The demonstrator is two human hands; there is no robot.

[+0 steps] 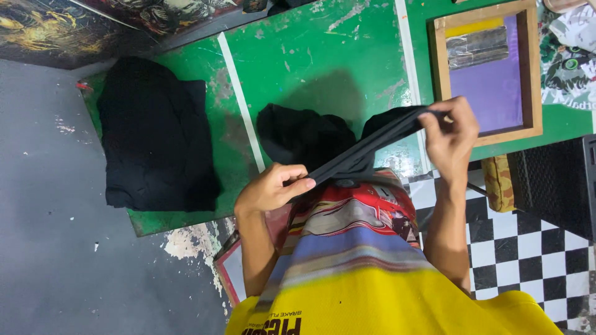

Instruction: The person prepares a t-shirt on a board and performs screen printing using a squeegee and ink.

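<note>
Both hands stretch a black garment [366, 152] taut across the centre of the frame; judged from this grip, the step goes best with even tension and matched edges — no twist between the two pinch points. The left hand [270, 189], at lower centre-left, clamps one end between thumb and fingers, while the right hand [450, 133], at centre-right, pinches the other end — the cloth spans between them above the green table [323, 56].
</note>
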